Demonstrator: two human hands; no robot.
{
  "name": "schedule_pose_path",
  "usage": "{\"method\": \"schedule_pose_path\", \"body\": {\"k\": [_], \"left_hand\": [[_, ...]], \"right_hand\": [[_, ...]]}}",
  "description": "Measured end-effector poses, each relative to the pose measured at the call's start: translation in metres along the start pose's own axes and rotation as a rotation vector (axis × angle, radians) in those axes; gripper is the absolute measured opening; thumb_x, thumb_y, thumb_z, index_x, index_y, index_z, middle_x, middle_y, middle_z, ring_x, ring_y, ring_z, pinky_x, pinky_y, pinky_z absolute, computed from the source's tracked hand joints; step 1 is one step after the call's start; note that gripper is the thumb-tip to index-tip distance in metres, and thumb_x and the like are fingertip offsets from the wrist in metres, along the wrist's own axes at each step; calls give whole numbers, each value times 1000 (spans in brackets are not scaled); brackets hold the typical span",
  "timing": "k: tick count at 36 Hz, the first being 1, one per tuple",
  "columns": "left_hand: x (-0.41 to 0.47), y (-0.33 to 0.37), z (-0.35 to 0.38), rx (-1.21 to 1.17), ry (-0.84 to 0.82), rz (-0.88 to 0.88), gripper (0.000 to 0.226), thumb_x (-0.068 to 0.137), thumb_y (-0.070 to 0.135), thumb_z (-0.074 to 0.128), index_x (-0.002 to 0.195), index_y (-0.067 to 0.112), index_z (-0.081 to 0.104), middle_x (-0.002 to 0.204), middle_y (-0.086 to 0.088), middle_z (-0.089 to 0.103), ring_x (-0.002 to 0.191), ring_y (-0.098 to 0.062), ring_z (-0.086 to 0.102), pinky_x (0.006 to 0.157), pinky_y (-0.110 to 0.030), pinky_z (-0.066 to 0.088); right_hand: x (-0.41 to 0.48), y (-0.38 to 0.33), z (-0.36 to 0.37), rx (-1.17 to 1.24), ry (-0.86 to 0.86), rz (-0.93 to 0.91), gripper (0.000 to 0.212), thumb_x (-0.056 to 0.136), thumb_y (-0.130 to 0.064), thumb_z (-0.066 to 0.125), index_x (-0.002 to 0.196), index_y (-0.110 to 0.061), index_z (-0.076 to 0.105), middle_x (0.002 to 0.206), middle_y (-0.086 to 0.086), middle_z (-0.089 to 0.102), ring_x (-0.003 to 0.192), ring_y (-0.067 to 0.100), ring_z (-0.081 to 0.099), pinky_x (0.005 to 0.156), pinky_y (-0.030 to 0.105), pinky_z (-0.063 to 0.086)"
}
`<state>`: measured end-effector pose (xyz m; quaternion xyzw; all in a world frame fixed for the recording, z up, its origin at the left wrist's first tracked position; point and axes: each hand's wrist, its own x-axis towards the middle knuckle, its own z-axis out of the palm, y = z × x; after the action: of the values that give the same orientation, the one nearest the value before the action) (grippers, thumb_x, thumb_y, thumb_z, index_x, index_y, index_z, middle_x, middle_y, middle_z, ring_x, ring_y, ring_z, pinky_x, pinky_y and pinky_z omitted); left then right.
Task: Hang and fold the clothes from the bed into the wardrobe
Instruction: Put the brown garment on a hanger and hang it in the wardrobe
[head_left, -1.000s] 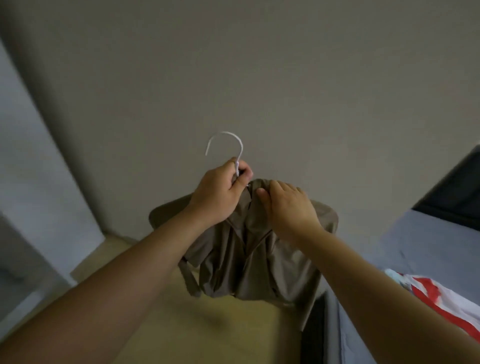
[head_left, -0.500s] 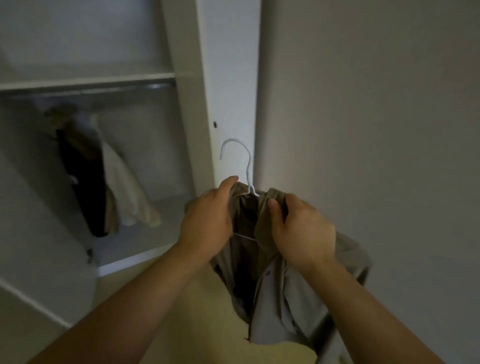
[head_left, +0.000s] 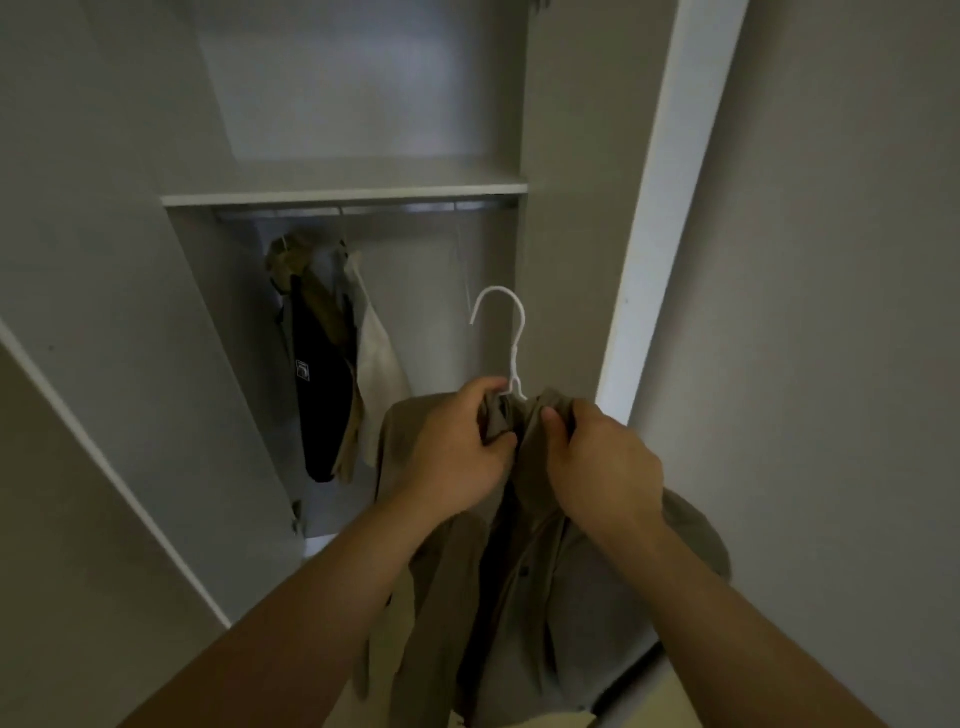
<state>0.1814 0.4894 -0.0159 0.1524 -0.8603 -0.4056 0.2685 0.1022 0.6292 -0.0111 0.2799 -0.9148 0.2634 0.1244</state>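
Straight ahead, the white wardrobe (head_left: 566, 260) stands open, its door (head_left: 104, 364) swung out to the left and a plain wall (head_left: 831, 312) to its right. Across the inside runs a shelf (head_left: 343, 189), with a rail (head_left: 363, 210) just beneath it. From the left part of the rail hang a dark garment (head_left: 322, 395) with a small pale label, a cream garment (head_left: 379, 374) touching its right side, and an olive piece (head_left: 311, 270) bunched at their tops.

In front of the wardrobe opening, lower and to the right of those hanging clothes, a taupe button shirt (head_left: 587, 597) is held up in the air on a white wire hanger (head_left: 506, 332). Its body drops past both forearms toward the floor (head_left: 675, 696).

The left grip (head_left: 452, 447) is clenched on the shirt's collar cloth just left of the hanger's neck, thumb and fingers pinching the fabric. The right grip (head_left: 602, 467) grasps the collar cloth on the other side, fingers curled round a fold. The hanger's hook rises above both grips, below the rail and apart from it, its open end turned left.
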Motion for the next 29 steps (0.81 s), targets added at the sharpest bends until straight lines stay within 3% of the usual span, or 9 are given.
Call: {"method": "schedule_pose_path", "body": {"k": [3,6,8,10,14,16,19,25,29], "left_hand": [[27,-28,-18,-50,-48,-13,49,87,21,70,131,39,55,77,24,63,71,10,62,61,-2,42],[52,-56,-33,-107,-85,-48,42,90,23,68,125,43,58,93,29,64,87,15,62,70,2,43],[69,-72,-39,-153,-121,-79,37,91,22,67,116,48,58,104,31,62,97,20,57,77,3,40],[88,-88,-43,-174,-144,-99,35,92,21,66,114,47,59,113,26,64,105,12,57,82,-3,40],[132,-120,-47,-157,-161,-121,33,92,19,65,121,36,65,126,14,65,119,-6,58,99,-21,44],[155,-135,-48,-156,-170,-143,33,91,19,66,119,37,67,127,12,66,120,-9,59,107,-34,45],[194,-156,-48,-180,-167,-173,36,89,11,68,110,41,68,123,9,68,118,-11,61,109,-41,45],[280,-195,-44,-193,-159,-258,38,88,-2,64,118,21,72,119,-3,71,112,-20,64,109,-42,46],[342,-206,-45,-168,-193,-288,39,90,-7,60,123,11,70,123,-4,69,114,-16,63,108,-32,46]], "right_hand": [[20,-23,25,8,0,37,33,102,-53,33,82,-29,42,64,-13,45,55,8,44,53,30,38],[37,-41,49,-1,-17,64,30,102,-52,35,82,-30,39,64,-15,40,56,10,41,54,31,38],[48,-51,63,-12,-37,68,27,102,-49,36,84,-30,37,64,-17,35,53,4,33,48,26,28],[62,-60,77,6,-72,75,23,103,-47,36,87,-30,37,66,-17,33,54,3,29,48,26,23],[98,-68,108,59,-148,94,20,104,-43,37,92,-27,39,77,-9,43,64,13,40,62,32,37],[119,-71,123,86,-170,101,20,104,-40,38,95,-24,43,82,-5,46,71,18,44,65,34,38],[155,-71,150,129,-200,99,19,104,-37,39,98,-20,45,85,-3,49,74,19,46,65,33,39],[241,-69,207,240,-215,107,16,104,-31,42,91,-23,39,70,-11,37,57,3,32,48,25,23],[298,-72,233,310,-187,85,37,101,-19,47,68,-29,33,65,-17,37,56,-3,33,48,17,22]]}}
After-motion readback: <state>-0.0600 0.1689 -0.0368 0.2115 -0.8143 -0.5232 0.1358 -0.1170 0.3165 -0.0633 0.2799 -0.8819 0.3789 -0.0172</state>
